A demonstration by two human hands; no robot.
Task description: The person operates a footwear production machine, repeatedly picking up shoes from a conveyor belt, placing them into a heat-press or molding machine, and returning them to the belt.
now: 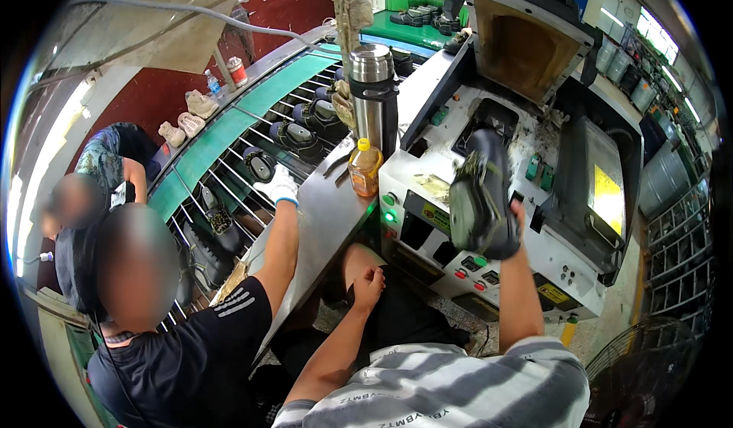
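My right hand (pixel 518 218) grips a dark shoe (pixel 482 199) from its right side and holds it up in front of the white machine (pixel 412 170). The shoe is tilted, and only part of my fingers shows behind it. My left hand (pixel 369 287) rests close to my knee, fingers curled in, with nothing visible in it. Behind the held shoe, the machine's right-hand lid (pixel 527 35) stands raised over a dark mould recess (pixel 489 119). Green and red buttons (pixel 461 274) sit on the front panel.
To the left, a co-worker's white-gloved hand (pixel 279 187) reaches to a shoe on the roller conveyor (pixel 229 170), where several dark shoes lie. A steel thermos (pixel 373 100) and an amber bottle (pixel 364 168) stand on the metal ledge (pixel 324 199). A fan (pixel 649 367) is at lower right.
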